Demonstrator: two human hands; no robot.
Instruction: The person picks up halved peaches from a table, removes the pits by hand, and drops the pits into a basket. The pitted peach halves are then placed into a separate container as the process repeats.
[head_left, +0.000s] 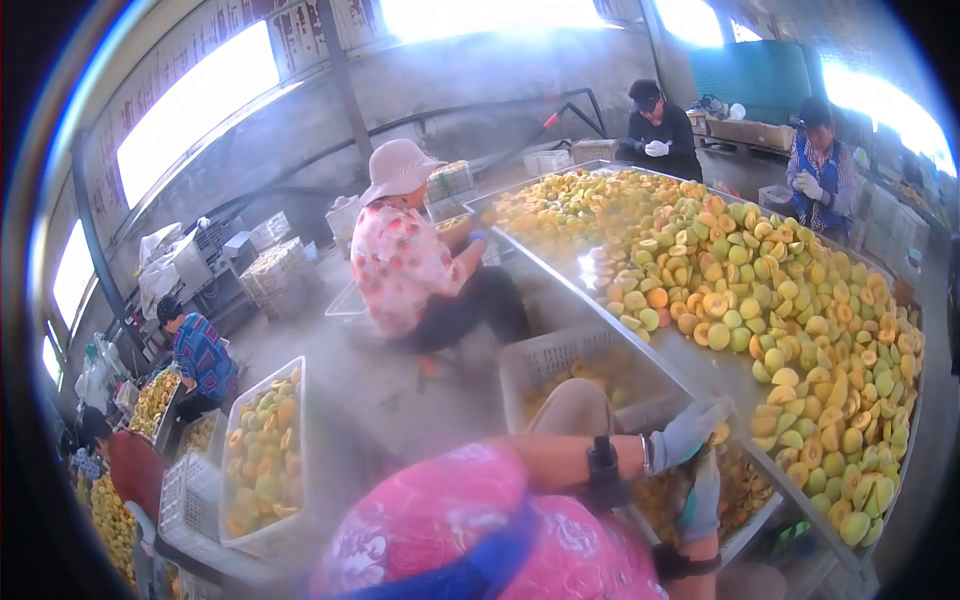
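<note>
My left hand (690, 432), in a pale grey glove, is at the near rim of the metal table, its fingers curled on a yellow-orange apricot piece (720, 434). Just below it is my right hand (702, 500), in a grey and teal glove, fingers pointing up and closed. What it holds, if anything, is hidden. Beneath both hands stands a crate with dark orange fruit pieces (745, 490). Heaped halved and whole apricots (740, 275), green to orange, cover the table beyond. Dark bands circle both my wrists.
The table's metal edge (610, 320) runs diagonally past my knee. A white crate (560, 360) stands beside my leg, another full of apricots (265, 450) to the left. A person in a sunhat (415, 250) sits close by; other people work behind and across the table.
</note>
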